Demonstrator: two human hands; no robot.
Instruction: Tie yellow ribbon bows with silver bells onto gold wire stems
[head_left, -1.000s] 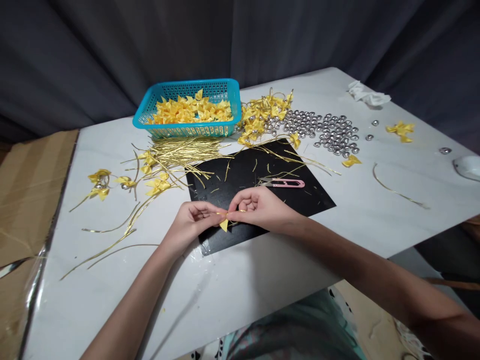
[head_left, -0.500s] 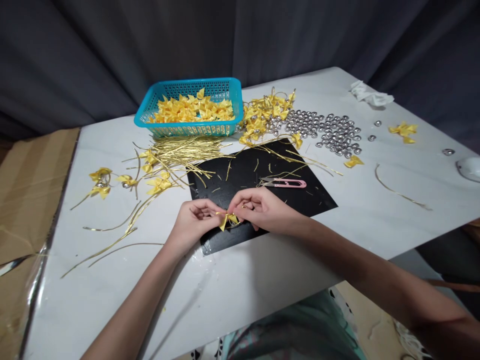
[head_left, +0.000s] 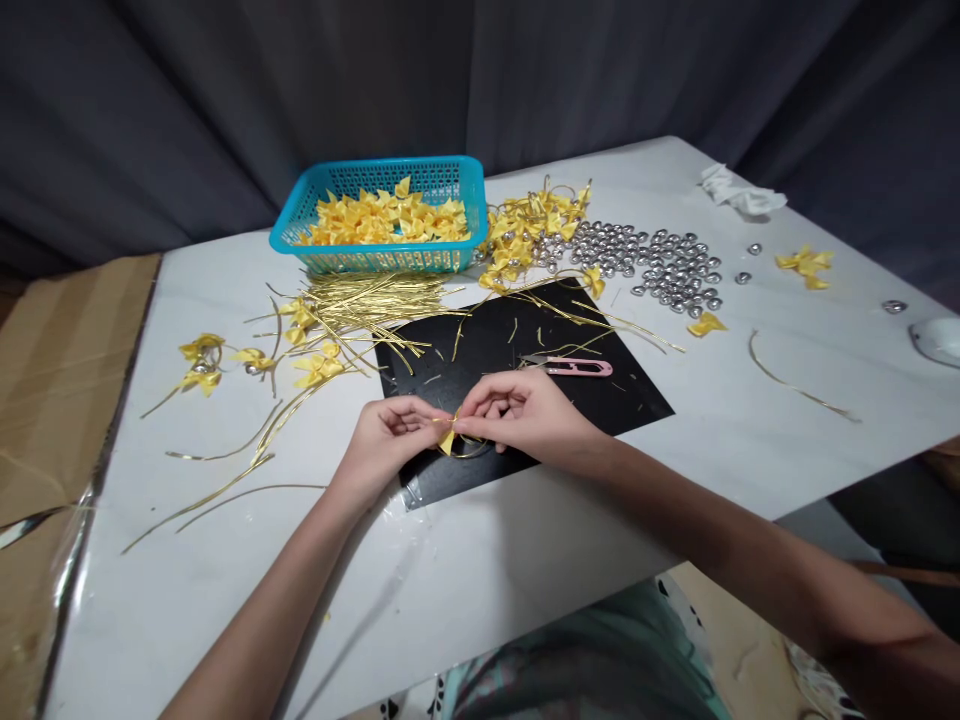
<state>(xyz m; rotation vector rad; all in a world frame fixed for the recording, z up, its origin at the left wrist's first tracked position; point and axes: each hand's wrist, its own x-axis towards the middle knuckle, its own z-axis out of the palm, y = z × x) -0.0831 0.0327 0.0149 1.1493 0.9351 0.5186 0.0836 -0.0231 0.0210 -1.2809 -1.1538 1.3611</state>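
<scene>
My left hand (head_left: 394, 432) pinches a small yellow ribbon bow (head_left: 447, 442) over the near left part of a black mat (head_left: 637, 405). Fingertips of my right hand (head_left: 521, 415) are closed at the bow's right side, almost touching the left ones. A thin gold cord (head_left: 471, 456) loops below the bow, between the hands. How the cord runs under the fingers is hidden. Just beyond my right hand lies a pair of pink thread snips (head_left: 577, 367) on the mat, among short gold cord scraps.
Behind the mat stands a blue basket (head_left: 379, 258) of yellow bows, with a pile of gold cords (head_left: 375, 300) before it. Silver heart-shaped beads (head_left: 679, 270) and corded bows (head_left: 536, 220) lie right of it. Loose cords and bows (head_left: 319, 367) lie at left; a white cloth (head_left: 739, 190) sits far right.
My right hand has shifted slightly left and its fingertips have come closer to the left ones at the bow. Less of the bow shows now. The cord loop beneath appears wider.
</scene>
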